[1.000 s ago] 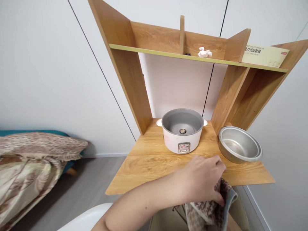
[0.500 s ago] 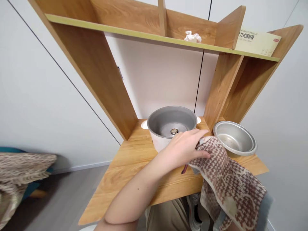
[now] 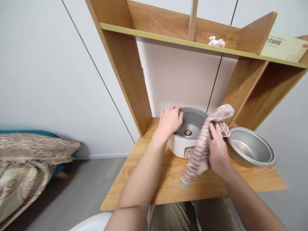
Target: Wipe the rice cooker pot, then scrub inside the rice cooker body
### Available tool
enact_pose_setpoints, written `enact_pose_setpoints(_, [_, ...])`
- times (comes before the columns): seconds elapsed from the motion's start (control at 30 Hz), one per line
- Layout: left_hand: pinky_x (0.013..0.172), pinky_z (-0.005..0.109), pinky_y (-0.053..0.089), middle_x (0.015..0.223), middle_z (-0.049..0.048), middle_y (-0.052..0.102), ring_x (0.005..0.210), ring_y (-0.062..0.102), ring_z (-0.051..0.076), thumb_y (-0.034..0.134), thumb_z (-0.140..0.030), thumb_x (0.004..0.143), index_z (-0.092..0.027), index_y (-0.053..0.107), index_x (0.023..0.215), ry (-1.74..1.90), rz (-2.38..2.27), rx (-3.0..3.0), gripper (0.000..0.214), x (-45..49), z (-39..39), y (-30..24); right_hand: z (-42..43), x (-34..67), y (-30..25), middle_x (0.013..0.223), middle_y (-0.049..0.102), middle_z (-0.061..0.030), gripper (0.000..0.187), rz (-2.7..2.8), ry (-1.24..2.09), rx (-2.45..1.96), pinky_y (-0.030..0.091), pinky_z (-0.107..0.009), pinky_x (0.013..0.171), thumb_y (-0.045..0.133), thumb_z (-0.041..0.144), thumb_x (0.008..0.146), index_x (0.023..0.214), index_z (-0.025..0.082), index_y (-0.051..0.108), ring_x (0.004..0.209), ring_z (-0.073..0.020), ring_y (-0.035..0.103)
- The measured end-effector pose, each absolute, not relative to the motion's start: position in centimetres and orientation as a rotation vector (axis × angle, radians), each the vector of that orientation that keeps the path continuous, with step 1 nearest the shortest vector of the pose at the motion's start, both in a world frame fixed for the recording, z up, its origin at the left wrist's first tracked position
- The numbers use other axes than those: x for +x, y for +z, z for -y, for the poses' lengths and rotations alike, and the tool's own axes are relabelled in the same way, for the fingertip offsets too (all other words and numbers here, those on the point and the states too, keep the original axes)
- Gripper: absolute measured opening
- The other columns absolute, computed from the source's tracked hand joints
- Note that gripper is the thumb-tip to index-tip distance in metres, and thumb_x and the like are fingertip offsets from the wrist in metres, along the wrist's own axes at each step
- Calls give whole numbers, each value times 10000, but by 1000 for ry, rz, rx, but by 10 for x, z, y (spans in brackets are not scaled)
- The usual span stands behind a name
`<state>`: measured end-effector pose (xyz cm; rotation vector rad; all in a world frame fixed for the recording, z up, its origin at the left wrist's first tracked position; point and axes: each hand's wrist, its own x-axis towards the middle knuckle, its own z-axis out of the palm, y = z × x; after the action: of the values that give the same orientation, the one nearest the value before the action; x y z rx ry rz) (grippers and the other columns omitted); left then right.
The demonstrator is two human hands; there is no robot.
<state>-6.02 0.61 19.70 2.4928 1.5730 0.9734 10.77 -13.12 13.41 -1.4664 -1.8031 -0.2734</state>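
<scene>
A white rice cooker without a lid stands on the wooden desk, its grey inside and round centre sensor showing. My left hand is on its left rim, fingers curled over the edge. My right hand is closed around a brown-and-white patterned towel, held bunched over the front right of the cooker and covering part of it. The towel's lower end is blurred. To the right, close beside the cooker, sits a silver inner pot, its inside facing up.
Above the desk runs a wooden shelf with crumpled white tissue and a cling film box. Upright panels flank the cooker. A blanket-covered teal seat is at the left, and a white rounded edge shows below.
My left hand has left the towel and moved to the cooker's left rim. The towel is now raised in my right hand before the cooker. The view has shifted left.
</scene>
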Motion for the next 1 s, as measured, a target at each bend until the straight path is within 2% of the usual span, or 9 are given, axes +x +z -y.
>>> enact_pose_setpoints(0.07, [999,416,455,1264,98,677,1158,610,270,404,-241,938,-205,646,1164,885,-1552,2489,333,-61,-13,190,118,94,140,1437,522,-153,436,1898,-366,-1515,328,-545,1093,358,372,1028,1359,156,541,1376,-345,393])
enact_pose_setpoints(0.1, [970,396,474,1264,76,684,1140,625,259,413,-233,930,-229,649,1161,847,-1545,2485,330,-62,-15,188,113,89,144,1366,585,-164,444,1967,-407,-1558,315,-531,1082,356,402,1025,1299,142,589,1343,-353,429])
enact_pose_setpoints(0.2, [976,406,472,1232,56,706,1109,643,254,410,-194,915,-249,646,1157,802,-1552,2471,343,-62,-18,183,100,84,159,951,733,-134,470,2249,-403,-1690,398,-406,880,474,568,963,1011,151,684,955,-290,646])
enact_pose_setpoints(0.3, [1013,408,441,1152,66,732,1089,647,248,403,-186,920,-227,652,1123,807,-1537,2476,324,-62,-18,182,92,90,174,837,743,-101,522,2503,-345,-1745,353,-321,675,501,660,910,939,172,684,769,-239,668])
enact_pose_setpoints(0.53, [767,328,485,951,14,747,873,666,203,379,-291,949,-251,655,1064,756,-1381,2472,302,-61,-8,189,79,98,168,767,751,-92,532,2536,-358,-1729,279,-300,595,505,663,909,871,173,709,716,-225,686])
enact_pose_setpoints(0.67, [688,307,443,829,-5,701,760,610,170,323,-362,966,-226,648,874,732,-1162,2404,364,-57,7,198,75,100,161,743,749,-87,561,2542,-372,-1671,265,-305,564,490,683,904,819,173,706,674,-229,681])
enact_pose_setpoints(0.83, [626,275,383,648,-30,580,635,502,123,368,-426,956,-198,570,719,549,-865,2399,386,-55,15,206,73,102,163,733,742,-84,525,2565,-344,-1642,270,-288,547,488,636,934,856,168,713,632,-209,659])
enact_pose_setpoints(0.9, [606,271,364,633,-31,571,615,494,120,381,-485,950,-197,567,722,431,-864,2444,411,-57,13,208,73,103,166,763,744,-99,479,2598,-321,-1589,272,-288,552,513,584,947,906,155,723,657,-206,664])
enact_pose_setpoints(1.0, [589,259,359,707,-28,646,641,544,126,525,-568,854,-207,616,816,241,-819,2457,374,-62,9,208,75,108,170,756,738,-99,409,2671,-279,-1510,247,-291,546,508,491,980,891,154,723,665,-198,657])
